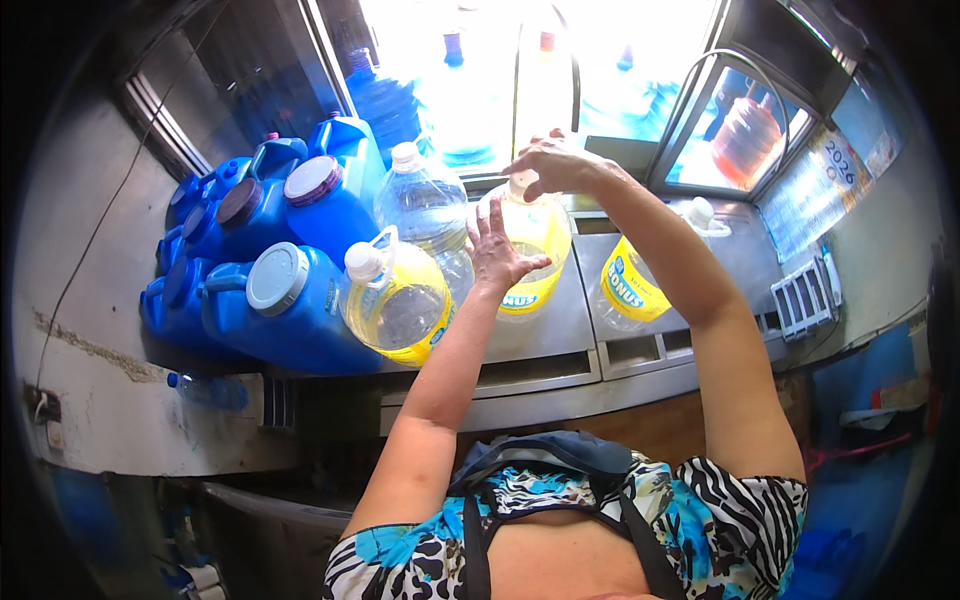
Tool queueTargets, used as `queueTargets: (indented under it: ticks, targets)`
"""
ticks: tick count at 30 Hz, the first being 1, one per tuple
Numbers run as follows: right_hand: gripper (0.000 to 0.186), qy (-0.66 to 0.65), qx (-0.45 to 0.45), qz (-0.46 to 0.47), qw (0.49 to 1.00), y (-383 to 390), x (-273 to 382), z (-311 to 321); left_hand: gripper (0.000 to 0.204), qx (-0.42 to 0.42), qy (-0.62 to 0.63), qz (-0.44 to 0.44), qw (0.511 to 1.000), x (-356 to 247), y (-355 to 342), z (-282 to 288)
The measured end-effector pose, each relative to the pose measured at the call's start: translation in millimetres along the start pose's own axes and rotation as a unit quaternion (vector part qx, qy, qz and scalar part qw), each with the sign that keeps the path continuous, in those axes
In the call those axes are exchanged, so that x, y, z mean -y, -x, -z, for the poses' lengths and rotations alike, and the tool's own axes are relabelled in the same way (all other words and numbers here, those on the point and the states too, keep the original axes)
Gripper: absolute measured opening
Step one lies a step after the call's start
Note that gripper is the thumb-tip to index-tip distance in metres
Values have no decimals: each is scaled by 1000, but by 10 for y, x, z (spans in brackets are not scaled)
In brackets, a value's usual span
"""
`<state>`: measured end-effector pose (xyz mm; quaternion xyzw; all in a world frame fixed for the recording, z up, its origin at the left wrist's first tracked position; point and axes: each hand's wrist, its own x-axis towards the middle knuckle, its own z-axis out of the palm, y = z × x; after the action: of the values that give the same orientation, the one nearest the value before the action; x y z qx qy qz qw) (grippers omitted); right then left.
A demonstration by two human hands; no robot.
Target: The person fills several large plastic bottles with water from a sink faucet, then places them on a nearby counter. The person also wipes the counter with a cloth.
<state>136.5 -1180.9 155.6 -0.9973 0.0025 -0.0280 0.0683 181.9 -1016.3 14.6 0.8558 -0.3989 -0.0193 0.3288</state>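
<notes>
A large clear water bottle [545,245] with a yellow label stands upright on the metal counter in front of me. My right hand [560,165] reaches over its top, fingers curled around the white cap [521,183]. Against the near left side of that bottle lies my left hand [496,250], its fingers and thumb spread wide. To the left is another yellow-labelled bottle [405,310] with a white cap and loop handle. A taller clear bottle [425,205] stands behind that one. A third yellow-labelled bottle [635,280] is on the right, partly hidden by my right forearm.
Several blue jugs [335,215] crowd the counter's left end. Beyond the counter [555,345], a bright window shows more blue containers [385,100] and a reddish one [745,140]. A grey plastic rack [805,295] leans by the right wall. Lower left lies a small bottle [210,390].
</notes>
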Motion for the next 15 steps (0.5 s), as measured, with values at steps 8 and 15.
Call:
queueTargets:
  ticks: [8,15]
  targets:
    - [42,18,-61,-55,996,26,33,-179,142,-24,-12,29,999,-70,23,-78]
    - [42,-64,-310,-31,948,192,74,-463,143,-49,-11,9,999,-42,15,-103]
